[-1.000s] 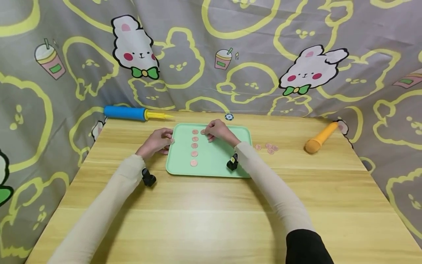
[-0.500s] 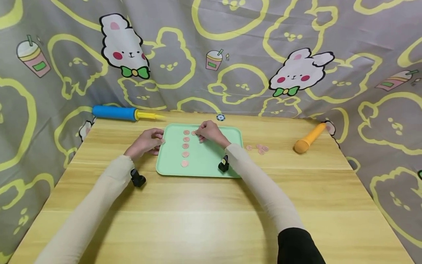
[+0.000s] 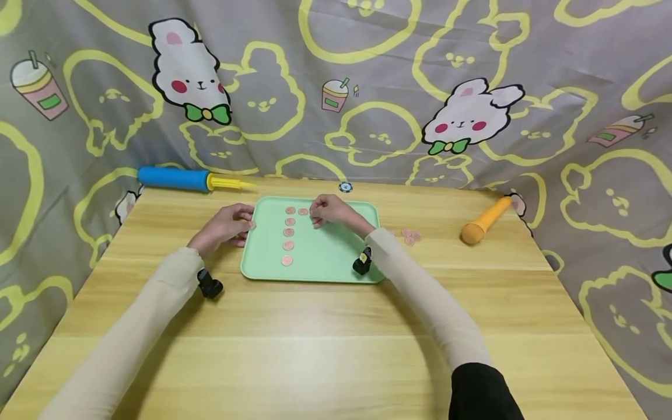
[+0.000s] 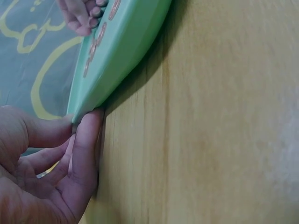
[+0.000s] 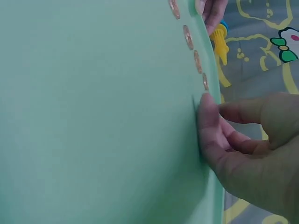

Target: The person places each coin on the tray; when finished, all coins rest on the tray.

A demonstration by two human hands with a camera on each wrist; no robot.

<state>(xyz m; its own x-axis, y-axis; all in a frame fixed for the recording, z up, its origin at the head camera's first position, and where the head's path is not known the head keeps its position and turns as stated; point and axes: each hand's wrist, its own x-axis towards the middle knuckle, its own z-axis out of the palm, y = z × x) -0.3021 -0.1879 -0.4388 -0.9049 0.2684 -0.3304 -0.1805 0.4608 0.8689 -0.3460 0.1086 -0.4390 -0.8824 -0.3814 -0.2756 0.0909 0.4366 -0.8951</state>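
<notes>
A light green tray (image 3: 325, 262) lies on the table. My left hand (image 3: 227, 226) pinches its left rim between thumb and fingers, as the left wrist view shows (image 4: 51, 163). On the tray, several copper coins (image 3: 288, 232) form a column near the left side. One more coin (image 3: 303, 212) sits just right of the column's far end. Right beside that coin is my right hand (image 3: 333, 211), low over the tray's far part. In the right wrist view its thumb and fingers (image 5: 210, 121) are slightly apart, and no coin shows between them.
Several loose coins (image 3: 411, 236) lie on the table right of the tray. An orange toy microphone (image 3: 485, 220) is farther right. A blue and yellow hand pump (image 3: 175, 178) lies back left, and a poker chip (image 3: 345, 187) behind the tray. A patterned curtain (image 3: 378, 76) borders the table.
My right hand has let go of the coin at the head of the second column and shifted slightly right. The left hand keeps its hold on the tray. The head view has swung a little right.
</notes>
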